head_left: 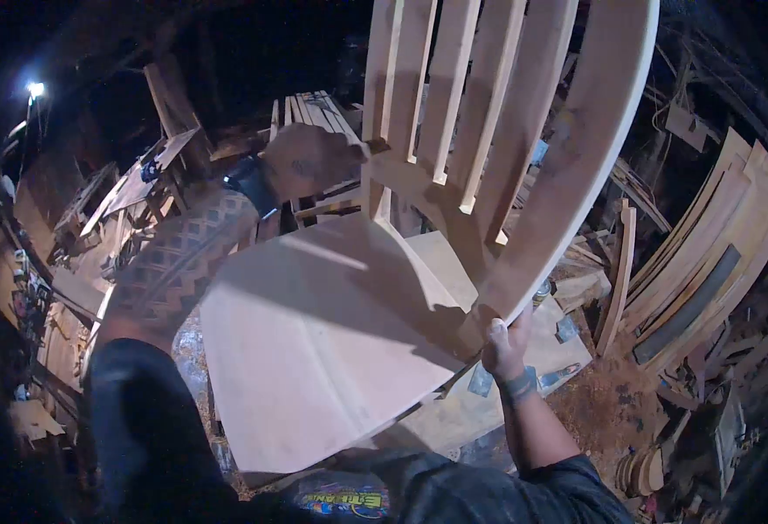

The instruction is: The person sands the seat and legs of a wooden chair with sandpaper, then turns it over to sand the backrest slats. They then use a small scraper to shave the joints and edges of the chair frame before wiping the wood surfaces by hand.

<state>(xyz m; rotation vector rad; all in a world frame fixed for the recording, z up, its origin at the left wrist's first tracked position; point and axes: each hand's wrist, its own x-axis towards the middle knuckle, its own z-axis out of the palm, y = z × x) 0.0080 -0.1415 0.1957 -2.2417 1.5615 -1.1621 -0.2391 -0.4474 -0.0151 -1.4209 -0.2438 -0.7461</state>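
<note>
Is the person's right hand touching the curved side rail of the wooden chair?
Touching. The head view shows the right hand closed around the curved side rail of the wooden chair, no gap.

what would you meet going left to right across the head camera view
bright white lamp → cluttered wooden workbench → left hand gripping the pale unfinished wooden chair → right hand gripping the same chair → leaning stack of curved brown wooden planks

Dim workshop, lamp [34,88] glare upper left, fisheye vignette
</note>
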